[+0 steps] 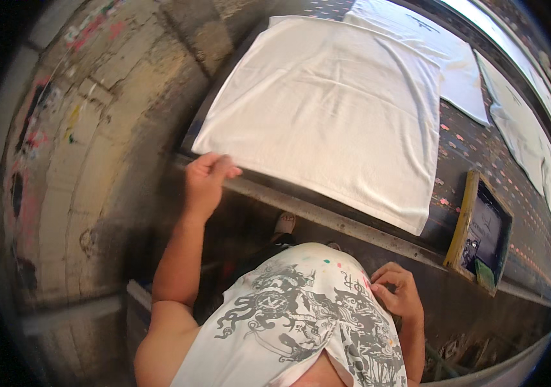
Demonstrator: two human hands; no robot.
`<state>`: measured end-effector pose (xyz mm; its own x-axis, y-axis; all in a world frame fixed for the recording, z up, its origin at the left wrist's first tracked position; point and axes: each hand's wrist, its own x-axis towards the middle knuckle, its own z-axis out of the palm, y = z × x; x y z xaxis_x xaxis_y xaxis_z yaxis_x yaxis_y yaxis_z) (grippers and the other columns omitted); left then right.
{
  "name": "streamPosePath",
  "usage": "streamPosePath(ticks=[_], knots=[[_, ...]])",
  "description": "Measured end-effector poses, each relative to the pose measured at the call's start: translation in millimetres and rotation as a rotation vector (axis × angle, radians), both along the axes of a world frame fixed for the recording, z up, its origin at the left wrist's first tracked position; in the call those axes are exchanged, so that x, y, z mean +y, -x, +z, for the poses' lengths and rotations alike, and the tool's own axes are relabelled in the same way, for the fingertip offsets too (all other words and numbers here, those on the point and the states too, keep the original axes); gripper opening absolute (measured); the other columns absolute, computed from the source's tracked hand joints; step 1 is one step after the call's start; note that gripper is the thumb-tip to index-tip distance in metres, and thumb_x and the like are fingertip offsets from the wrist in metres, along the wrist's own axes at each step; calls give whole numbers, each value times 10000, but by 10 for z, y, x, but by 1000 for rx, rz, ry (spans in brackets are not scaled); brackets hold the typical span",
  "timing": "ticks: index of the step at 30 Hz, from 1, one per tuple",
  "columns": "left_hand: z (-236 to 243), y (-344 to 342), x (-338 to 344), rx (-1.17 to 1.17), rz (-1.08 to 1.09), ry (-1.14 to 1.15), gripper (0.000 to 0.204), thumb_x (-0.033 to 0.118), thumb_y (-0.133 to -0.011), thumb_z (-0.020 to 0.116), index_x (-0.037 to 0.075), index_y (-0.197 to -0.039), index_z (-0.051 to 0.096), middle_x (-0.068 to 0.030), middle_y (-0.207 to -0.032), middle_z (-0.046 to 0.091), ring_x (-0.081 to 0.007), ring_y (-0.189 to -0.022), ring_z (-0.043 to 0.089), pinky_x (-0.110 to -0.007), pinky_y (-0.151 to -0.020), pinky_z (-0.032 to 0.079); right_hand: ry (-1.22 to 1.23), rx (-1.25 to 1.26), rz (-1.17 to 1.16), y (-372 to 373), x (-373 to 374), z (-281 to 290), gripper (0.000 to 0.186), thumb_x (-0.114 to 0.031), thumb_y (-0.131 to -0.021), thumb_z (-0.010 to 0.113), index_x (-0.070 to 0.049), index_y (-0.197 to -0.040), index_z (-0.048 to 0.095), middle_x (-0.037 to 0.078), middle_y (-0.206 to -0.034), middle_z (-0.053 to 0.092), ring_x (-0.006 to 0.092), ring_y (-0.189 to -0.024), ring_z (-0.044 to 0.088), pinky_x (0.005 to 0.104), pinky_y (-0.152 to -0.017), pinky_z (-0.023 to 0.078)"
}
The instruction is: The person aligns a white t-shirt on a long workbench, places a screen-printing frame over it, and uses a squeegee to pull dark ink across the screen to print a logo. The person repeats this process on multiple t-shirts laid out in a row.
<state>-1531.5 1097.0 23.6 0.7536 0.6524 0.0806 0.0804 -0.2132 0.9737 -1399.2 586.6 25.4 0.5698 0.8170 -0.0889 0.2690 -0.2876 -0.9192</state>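
A white piece of cloth (327,109) lies spread on the dark table, with soft creases across its far half. At its near left corner is my left hand (208,179), fingers bent together over the cloth's near edge. Whether they grip the edge cannot be made out; the fingertips are slightly blurred. My right hand (399,291) is beside the front of my printed shirt (308,303), away from the table. Its fingers are curled with thumb and forefinger close together, and anything between them is hidden.
On the table's right stands a yellow-edged screen-printing frame (454,235) with dark purple ink and a green-ended tool (484,273) inside. Farther back lie more white cloths (462,80), one with a dark print. The speckled table (456,148) has a raised near edge; a stained floor (114,161) spreads leftward.
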Motion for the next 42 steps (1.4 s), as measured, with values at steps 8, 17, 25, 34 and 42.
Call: streamPosePath(ticks=[8, 17, 25, 34, 42], knots=[[-634, 31, 1804, 383, 110, -668, 398, 137, -956, 872, -56, -1297, 805, -220, -1271, 796, -382, -1117, 788, -457, -999, 622, 416, -662, -822, -468, 420, -380, 239, -47, -993, 809, 8, -1220, 762, 197, -1124, 739, 417, -1079, 731, 483, -955, 578], [-746, -357, 2278, 654, -38, -322, 465, 218, -852, 987, -62, -1171, 798, -180, -906, 820, -296, -887, 823, -422, -829, 628, 874, -385, -1122, -894, 454, -729, 555, -440, -1123, 695, -2, -1461, 729, 238, -1435, 743, 439, -1335, 705, 537, -1117, 560], [-779, -402, 2140, 88, 50, 468, 225, 176, -1047, 884, -1, -1038, 746, -46, -959, 808, -142, -867, 729, -343, -843, 596, 858, -219, -1171, -1209, 682, -683, 593, -543, -964, 849, -13, -1229, 848, 237, -1147, 844, 430, -1095, 801, 523, -960, 599], [-747, -536, 1928, 76, 182, 637, 365, 212, -1166, 712, -46, -1423, 737, -116, -1289, 813, -203, -1129, 780, -348, -1001, 605, 61, 356, -1283, -1481, 406, -740, 450, -370, -1099, 810, 47, -1264, 779, 100, -1128, 823, 235, -988, 788, 414, -880, 600], [790, -2497, 3012, -192, 5, 562, 359, 337, -1098, 823, 47, -1306, 784, -89, -1240, 811, -229, -1092, 783, -412, -967, 626, -582, 128, -1038, -3278, 655, 787, 515, -466, -1170, 715, 42, -1243, 746, 136, -1180, 770, 258, -1116, 728, 445, -1054, 556]])
